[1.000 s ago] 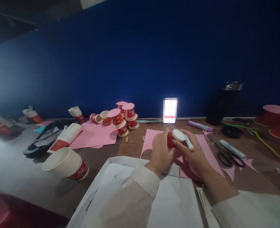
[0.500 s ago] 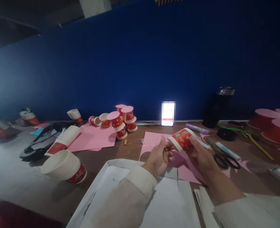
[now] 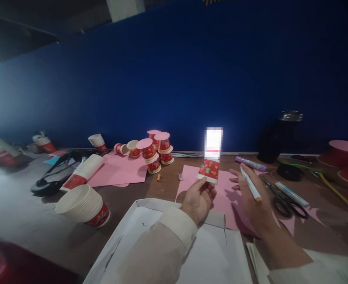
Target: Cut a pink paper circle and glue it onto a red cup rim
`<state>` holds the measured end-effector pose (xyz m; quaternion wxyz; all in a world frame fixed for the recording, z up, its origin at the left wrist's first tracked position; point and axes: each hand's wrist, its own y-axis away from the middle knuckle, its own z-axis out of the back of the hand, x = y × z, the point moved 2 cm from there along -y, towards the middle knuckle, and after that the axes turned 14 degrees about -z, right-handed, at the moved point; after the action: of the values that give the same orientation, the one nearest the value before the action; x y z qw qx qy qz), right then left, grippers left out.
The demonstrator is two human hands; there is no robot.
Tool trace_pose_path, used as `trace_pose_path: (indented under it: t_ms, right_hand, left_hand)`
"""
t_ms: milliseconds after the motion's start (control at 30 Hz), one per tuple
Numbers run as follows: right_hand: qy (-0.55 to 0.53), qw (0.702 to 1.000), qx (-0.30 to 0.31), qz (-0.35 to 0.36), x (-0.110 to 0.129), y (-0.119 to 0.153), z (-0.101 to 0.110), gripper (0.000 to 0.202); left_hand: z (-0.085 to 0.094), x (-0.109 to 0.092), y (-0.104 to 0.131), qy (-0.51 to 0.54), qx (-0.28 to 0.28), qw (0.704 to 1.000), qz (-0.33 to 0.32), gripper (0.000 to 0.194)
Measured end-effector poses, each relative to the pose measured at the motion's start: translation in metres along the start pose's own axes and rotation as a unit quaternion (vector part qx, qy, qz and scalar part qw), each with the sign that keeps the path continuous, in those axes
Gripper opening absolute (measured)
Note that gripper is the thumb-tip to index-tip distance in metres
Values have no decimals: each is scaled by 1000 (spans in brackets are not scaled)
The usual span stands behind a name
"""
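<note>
A red paper cup [image 3: 209, 170] with gold patterns is held by its white rim in my left hand [image 3: 199, 199], fingers closed on it from below. To the right, my right hand [image 3: 252, 197] has a white marker with an orange end [image 3: 251, 185] lying along it, by the thumb; the other fingers are spread to the left. Pink paper [image 3: 188, 177] lies on the table beneath both hands. Scissors [image 3: 286, 201], a glue-like tube [image 3: 291, 193] and a purple tube [image 3: 250, 163] are right of my right hand.
A white box lid [image 3: 144, 228] lies in front. Stacked cups with pink discs [image 3: 146, 150], nested cups [image 3: 83, 207], a black headset [image 3: 46, 185] and pink sheets [image 3: 117, 169] are left. A lit phone [image 3: 213, 142] stands behind; a dark bottle [image 3: 276, 138] is right.
My right hand has let go of the cup, moved away from it and now has the marker. The cup has turned more upright in my left hand. The view has shifted slightly.
</note>
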<state>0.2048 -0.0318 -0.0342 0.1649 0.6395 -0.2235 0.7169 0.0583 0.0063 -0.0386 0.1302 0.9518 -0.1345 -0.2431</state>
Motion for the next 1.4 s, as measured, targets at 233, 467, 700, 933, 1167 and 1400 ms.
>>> trace_pose_path:
  t_ms: [233, 467, 700, 933, 1167, 1400]
  right_hand:
    - [164, 964, -57, 202, 13, 18, -5, 40]
    - [128, 944, 10, 304, 28, 31, -12, 35]
    - [116, 950, 11, 291, 19, 29, -17, 30]
    - [171, 955, 7, 244, 12, 28, -15, 22]
    - [156, 978, -32, 136, 7, 28, -14, 21]
    - [163, 979, -28, 121, 8, 30, -14, 22]
  left_hand:
    - [3, 6, -4, 6, 22, 999, -23, 9]
    - [6, 10, -9, 23, 44, 998, -31, 6]
    - [7, 12, -11, 24, 26, 999, -34, 1]
    - [7, 12, -12, 45, 31, 998, -28, 8]
    - [8, 11, -12, 30, 58, 997, -32, 5]
    - [6, 10, -10, 25, 62, 997, -36, 10]
